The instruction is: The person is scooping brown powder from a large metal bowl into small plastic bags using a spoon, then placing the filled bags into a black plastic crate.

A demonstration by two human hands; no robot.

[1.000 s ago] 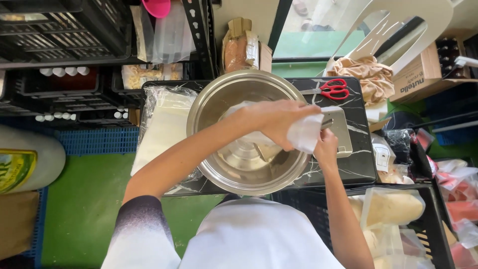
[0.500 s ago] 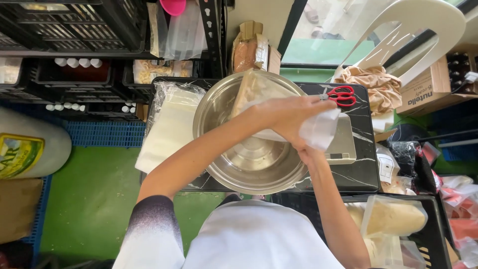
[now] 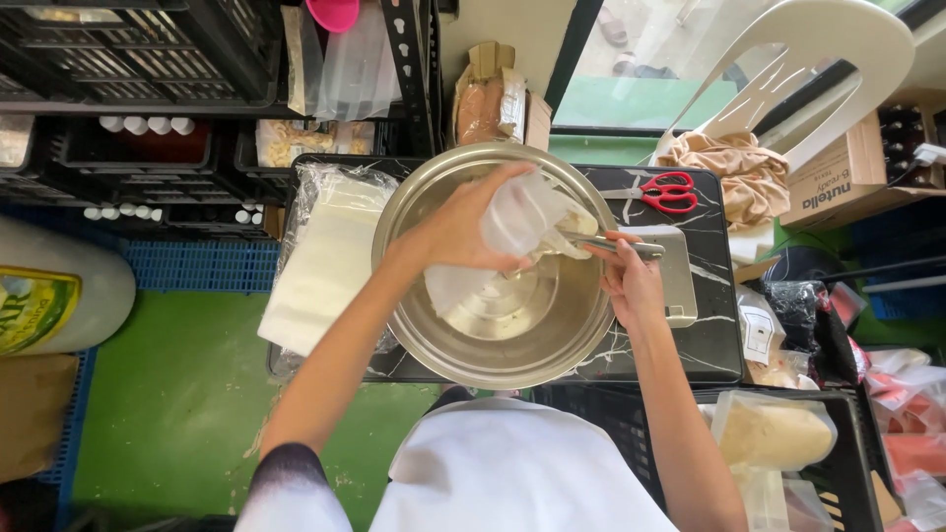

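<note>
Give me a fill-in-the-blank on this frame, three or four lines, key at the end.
1. The left hand holds a clear plastic bag over a large metal ____.
2. The right hand grips metal ____.
3. The scissors on the black table have ____ handles.
4. The chair behind the table is ____.

Missing words: bowl; tongs; red; white

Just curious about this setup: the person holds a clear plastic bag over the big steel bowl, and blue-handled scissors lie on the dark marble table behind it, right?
Nearly. The scissors have red handles, not blue, as the head view shows. The rest holds: the left hand holds the clear plastic bag over the steel bowl, and the scissors lie on the dark marble table behind it.
</note>
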